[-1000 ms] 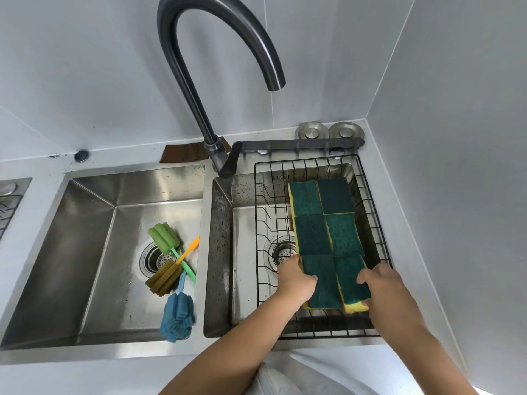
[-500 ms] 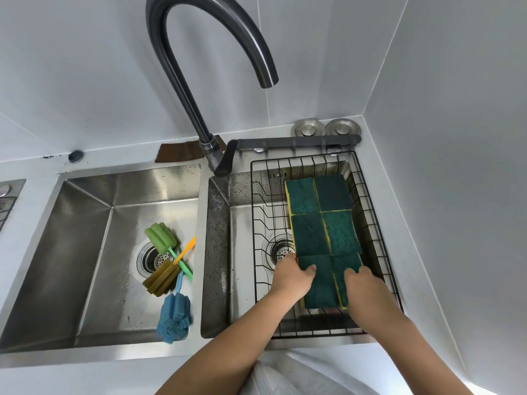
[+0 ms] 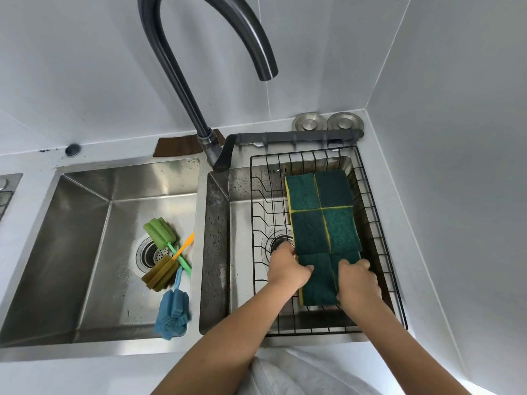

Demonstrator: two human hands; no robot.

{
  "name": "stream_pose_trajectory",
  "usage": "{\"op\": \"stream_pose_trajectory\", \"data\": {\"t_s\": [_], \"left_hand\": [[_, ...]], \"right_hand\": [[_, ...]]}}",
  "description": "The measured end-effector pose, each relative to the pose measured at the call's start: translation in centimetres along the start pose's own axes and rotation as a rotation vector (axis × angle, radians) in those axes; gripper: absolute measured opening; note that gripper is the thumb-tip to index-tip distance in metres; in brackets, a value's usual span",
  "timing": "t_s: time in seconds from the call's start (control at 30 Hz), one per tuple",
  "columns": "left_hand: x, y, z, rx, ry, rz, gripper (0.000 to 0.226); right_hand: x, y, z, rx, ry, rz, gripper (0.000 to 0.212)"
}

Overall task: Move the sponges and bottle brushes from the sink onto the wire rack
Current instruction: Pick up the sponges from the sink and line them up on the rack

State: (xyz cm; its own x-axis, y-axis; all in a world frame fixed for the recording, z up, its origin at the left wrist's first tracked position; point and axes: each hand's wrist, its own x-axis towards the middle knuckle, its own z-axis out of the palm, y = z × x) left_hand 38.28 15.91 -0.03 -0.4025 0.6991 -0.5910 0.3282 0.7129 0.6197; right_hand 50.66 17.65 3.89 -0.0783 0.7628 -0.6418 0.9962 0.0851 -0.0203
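the sponges [image 3: 323,223] lie green side up in a two-wide grid on the right half of the wire rack [image 3: 399,283], which sits over the right basin. the two nearest sponges are the ones i am handling. to do this step well, i judge i should press the near pair flat and nudge them far-ward until their edges butt against the middle row, keeping the seam between them in line with the seam above, so nothing overhangs the near wires.

my left hand [image 3: 288,269] rests on the near-left sponge, fingers curled over its left edge and thumb on top, gripping it lightly. my right hand [image 3: 358,283] covers the near-right sponge, fingers bent down onto its top and right side, pressing or pinching it; i cannot tell whether the thumb is under it. both forearms come in from the near edge, angled toward each other, wrists low above the rack.

further left, the bottle brushes [image 3: 166,263] lie in the left basin [image 3: 85,223] near its drain: a green one, an olive one and a blue one, handles crossed. they are not yet moved. the faucet [image 3: 211,67] arches over the divide between basins.
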Motion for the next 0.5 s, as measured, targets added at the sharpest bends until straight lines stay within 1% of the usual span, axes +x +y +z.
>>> {"op": "stream_pose_trajectory", "data": {"t_s": [0.1,0.17,0.23,0.33,0.47,0.5], "left_hand": [[-0.1,-0.1,0.0,0.006,0.004,0.010,0.033],[-0.1,0.0,0.0,0.007,-0.013,0.004,0.034],[-0.2,0.1,-0.3,0.003,-0.043,-0.005,0.033],[-0.6,0.4,-1.2,0.016,-0.118,-0.020,0.036],[-1.9,0.8,-3.6,0.159,-0.252,0.007,0.040],[-2.4,0.7,-4.5,0.157,-0.287,0.007,0.042]], "right_hand": [[0.3,0.5,-0.4,0.104,-0.056,-0.005,0.033],[0.3,0.9,-0.7,0.128,-0.097,-0.031,0.035],[0.0,1.2,-1.1,0.071,-0.115,-0.058,0.037],[-0.6,1.1,-1.7,0.021,-0.109,-0.114,0.031],[-1.5,0.5,-2.5,-0.021,-0.063,-0.163,0.029],[-1.9,0.0,-2.7,-0.044,-0.050,-0.171,0.030]]}}
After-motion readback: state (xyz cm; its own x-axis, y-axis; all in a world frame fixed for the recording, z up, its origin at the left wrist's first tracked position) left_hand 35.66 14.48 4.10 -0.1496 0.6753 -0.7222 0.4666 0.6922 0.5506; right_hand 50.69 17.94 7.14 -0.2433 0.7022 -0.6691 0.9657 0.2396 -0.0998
